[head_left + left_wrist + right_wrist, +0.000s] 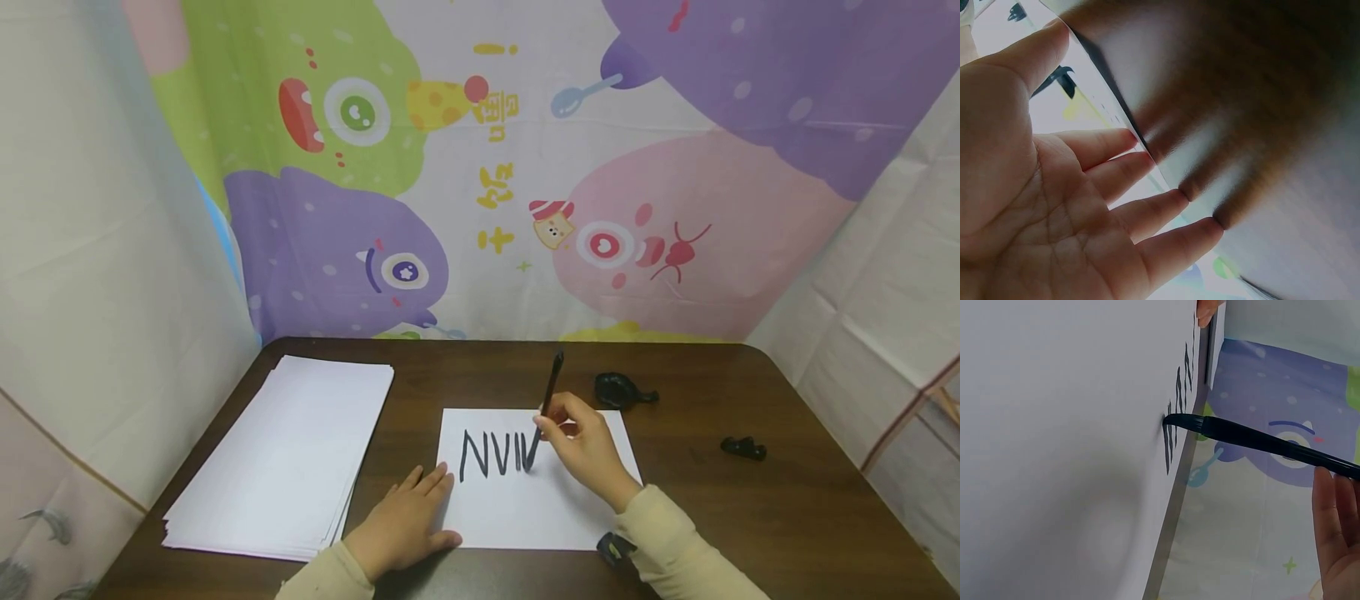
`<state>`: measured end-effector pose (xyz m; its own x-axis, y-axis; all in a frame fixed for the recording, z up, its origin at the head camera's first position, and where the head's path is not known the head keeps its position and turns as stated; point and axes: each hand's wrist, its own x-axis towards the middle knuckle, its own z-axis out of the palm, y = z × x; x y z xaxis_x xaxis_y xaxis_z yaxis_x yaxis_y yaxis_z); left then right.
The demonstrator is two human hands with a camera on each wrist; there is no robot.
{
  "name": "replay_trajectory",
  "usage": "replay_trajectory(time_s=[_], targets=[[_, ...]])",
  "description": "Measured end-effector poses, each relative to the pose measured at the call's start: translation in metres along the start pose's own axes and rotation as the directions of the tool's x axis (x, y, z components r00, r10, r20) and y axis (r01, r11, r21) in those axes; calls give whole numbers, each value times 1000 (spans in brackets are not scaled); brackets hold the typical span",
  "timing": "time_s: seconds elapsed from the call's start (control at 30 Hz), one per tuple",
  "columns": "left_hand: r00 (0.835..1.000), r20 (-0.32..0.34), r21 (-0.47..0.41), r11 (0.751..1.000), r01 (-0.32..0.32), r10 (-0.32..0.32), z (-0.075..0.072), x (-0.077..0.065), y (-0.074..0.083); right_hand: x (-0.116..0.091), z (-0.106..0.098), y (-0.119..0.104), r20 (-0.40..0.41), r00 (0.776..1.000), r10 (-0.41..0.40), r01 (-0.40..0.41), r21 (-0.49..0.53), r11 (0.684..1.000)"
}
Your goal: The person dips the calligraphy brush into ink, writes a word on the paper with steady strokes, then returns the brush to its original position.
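Note:
A black writing brush [551, 387] is pinched in my right hand [585, 446], its handle leaning up and away. In the right wrist view the bent, dark tip of the brush [1235, 432] touches the paper at the end of a stroke. Bold black strokes resembling "NVIV" [495, 454] run across the upper half of the white sheet [525, 517]. My left hand [405, 517] rests with spread, straight fingers at the sheet's left edge. The left wrist view shows the palm [1054, 231] from below, fingertips meeting the surface.
A stack of white paper [285, 458] lies at the left of the dark wooden table [750, 533]. Behind the sheet on the right sits a black ink dish [618, 390]. A small black brush rest [743, 448] stands farther right. A patterned curtain [495, 292] hangs behind.

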<state>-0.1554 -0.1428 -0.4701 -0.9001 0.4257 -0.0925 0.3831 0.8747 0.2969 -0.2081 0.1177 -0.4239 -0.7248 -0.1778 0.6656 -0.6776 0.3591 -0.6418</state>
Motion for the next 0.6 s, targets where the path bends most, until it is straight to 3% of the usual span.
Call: replay_trajectory(time_s=[0.37,0.6], targets=[[1000,-8,4,1000,-2,2,1,0,0,7,-6,3,-43,999,16,-15,24,1000],[1000,4,8,1000,4,-4,0,0,1,11,-6,30,-86,996,23,-15,90,996]])
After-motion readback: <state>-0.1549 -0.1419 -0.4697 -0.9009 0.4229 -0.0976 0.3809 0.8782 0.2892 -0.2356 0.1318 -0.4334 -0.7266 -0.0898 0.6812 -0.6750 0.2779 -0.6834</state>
